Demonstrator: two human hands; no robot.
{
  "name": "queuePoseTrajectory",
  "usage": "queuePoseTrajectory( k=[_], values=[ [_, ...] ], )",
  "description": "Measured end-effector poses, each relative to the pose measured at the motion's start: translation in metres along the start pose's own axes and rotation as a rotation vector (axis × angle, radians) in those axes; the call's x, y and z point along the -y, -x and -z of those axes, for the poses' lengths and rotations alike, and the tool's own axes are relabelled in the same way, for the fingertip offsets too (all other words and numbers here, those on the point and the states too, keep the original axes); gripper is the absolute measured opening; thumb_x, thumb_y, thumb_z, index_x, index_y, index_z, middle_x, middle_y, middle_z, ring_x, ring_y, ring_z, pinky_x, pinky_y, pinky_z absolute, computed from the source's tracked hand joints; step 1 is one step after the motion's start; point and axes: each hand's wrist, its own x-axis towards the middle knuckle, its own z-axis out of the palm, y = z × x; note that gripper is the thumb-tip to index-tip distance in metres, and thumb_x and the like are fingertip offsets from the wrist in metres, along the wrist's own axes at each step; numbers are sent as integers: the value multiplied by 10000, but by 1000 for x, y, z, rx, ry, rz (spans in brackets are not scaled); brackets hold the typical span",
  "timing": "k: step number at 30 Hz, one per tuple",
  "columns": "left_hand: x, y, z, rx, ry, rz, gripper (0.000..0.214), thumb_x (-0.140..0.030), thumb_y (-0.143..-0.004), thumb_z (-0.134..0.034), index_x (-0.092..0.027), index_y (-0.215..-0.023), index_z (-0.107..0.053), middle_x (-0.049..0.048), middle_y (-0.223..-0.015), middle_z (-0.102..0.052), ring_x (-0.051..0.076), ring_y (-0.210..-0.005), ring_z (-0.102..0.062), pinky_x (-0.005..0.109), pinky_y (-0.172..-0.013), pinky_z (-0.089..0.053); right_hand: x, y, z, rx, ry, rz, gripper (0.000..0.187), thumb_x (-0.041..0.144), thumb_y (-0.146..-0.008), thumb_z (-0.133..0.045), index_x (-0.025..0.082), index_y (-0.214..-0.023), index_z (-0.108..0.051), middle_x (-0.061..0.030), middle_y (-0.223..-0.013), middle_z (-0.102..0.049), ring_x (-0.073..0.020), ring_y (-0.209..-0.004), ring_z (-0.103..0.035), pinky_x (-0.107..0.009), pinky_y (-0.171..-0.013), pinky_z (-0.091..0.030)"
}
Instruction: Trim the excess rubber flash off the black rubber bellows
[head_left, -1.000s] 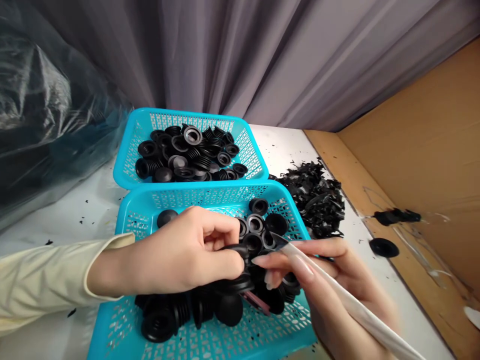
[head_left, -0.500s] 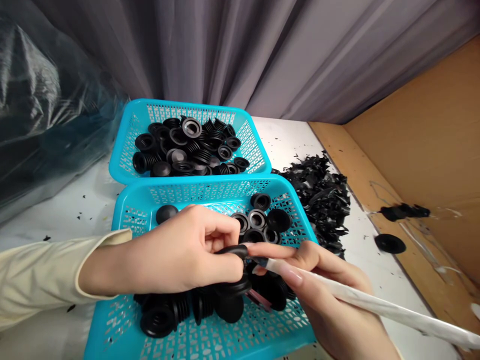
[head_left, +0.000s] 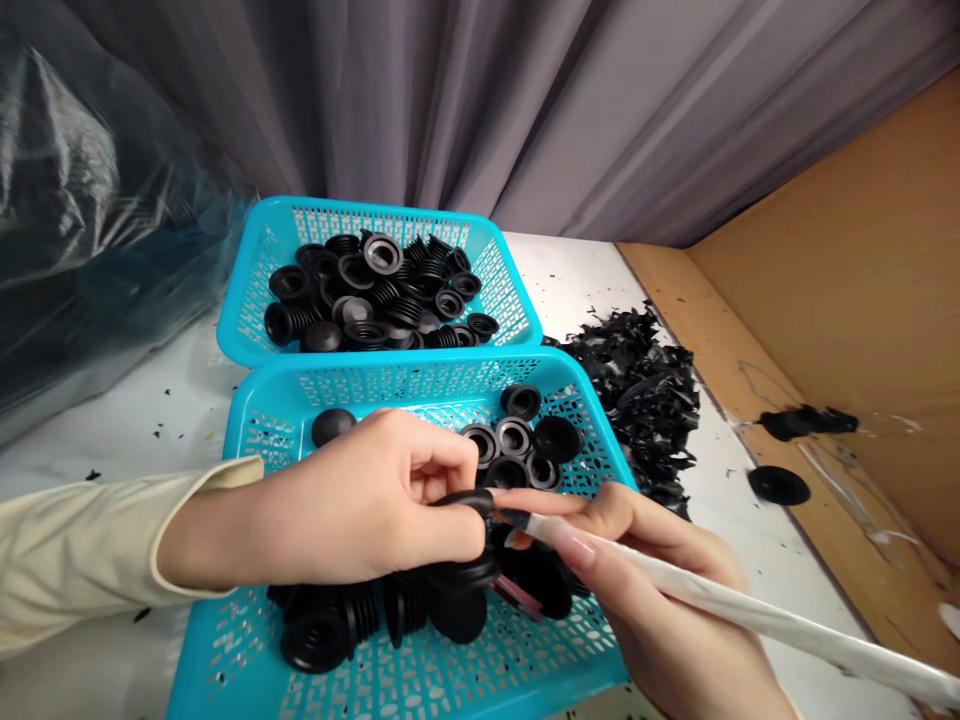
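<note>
My left hand (head_left: 375, 510) is closed around a ribbed black rubber part (head_left: 469, 498), held up over the near turquoise basket (head_left: 611, 440). In my right hand (head_left: 660, 590) is a slim white pen-shaped tool (head_left: 735, 608), gripped like a pencil. The tool's dark tip points left at the edge of the rubber part; whether they touch I cannot tell. My right index finger reaches towards that same edge. Below and behind my hands, several black rubber bellows (head_left: 315, 640) lie in the basket, partly hidden. A pinkish strip (head_left: 517, 597) shows under the held part.
Behind stands a second turquoise basket (head_left: 229, 320) filled with black bellows. Right of the baskets, black rubber scraps (head_left: 637, 390) are heaped on the white table (head_left: 574, 265). A black disc (head_left: 780, 486) lies farther right by a cardboard wall (head_left: 840, 260). Clear plastic sheeting (head_left: 112, 220) bulges at left.
The tool's tip has shifted very slightly left along the rubber part's edge. Both hands keep their grips, and the baskets look the same.
</note>
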Motion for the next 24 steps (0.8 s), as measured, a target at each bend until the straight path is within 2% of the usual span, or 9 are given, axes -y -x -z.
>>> queuePoseTrajectory(
  k=[3, 6, 12, 14, 17, 21, 24],
  values=[
    [2, 1, -1, 3, 13, -5, 206, -189, -705, -552, -176, -547, -421, -80, -466, -351, 57, -445, -296, 160, -364, -190, 0, 0, 0, -5, 7, -1, 274, 352, -706, -783, 245, -526, -607, -13, -818, -789, -217, -870, -735, -260, -722, -594],
    [3, 2, -3, 2, 7, -17, 211, -179, -707, -544, -178, -544, -410, -83, -463, -338, 56, -444, -291, 160, -363, -191, 0, 1, 0, -12, 78, 57, 262, 344, -738, -752, 246, -542, -609, -1, -843, -792, -189, -853, -738, -215, -727, -583],
    [6, 2, -4, -69, -114, -109, 281, -132, -694, -557, -172, -515, -344, -96, -452, -251, 41, -431, -210, 168, -359, -131, -7, 7, -3, -73, 450, 405, 199, 230, -819, -647, 254, -622, -642, 1, -890, -789, -177, -661, -733, -223, -516, -551],
    [7, 2, -4, -78, -146, -147, 288, -117, -689, -554, -169, -511, -333, -96, -456, -244, 38, -432, -201, 169, -363, -129, -10, 8, -4, -72, 506, 510, 157, 172, -822, -634, 260, -695, -661, 3, -909, -786, -184, -713, -736, -234, -555, -566],
    [9, 3, -6, -81, -157, -167, 279, -117, -696, -552, -170, -520, -342, -93, -470, -256, 40, -439, -217, 168, -367, -144, -13, 7, -3, -39, 526, 617, 190, 101, -830, -611, 263, -735, -637, 28, -945, -779, -166, -809, -729, -220, -663, -574],
    [8, 7, -9, 26, -139, -207, 230, -107, -701, -545, -170, -548, -386, -85, -483, -323, 44, -450, -288, 157, -386, -205, -14, 6, -2, -26, 526, 565, 175, 134, -841, -601, 256, -719, -633, 16, -970, -776, -163, -768, -728, -228, -699, -572],
    [5, 8, -8, 24, -132, -207, 229, -109, -707, -551, -167, -549, -396, -86, -483, -333, 43, -450, -293, 155, -388, -210, -10, 6, -2, -62, 449, 427, 216, 226, -839, -620, 252, -625, -600, 21, -938, -783, -170, -733, -738, -212, -606, -559]
  ],
)
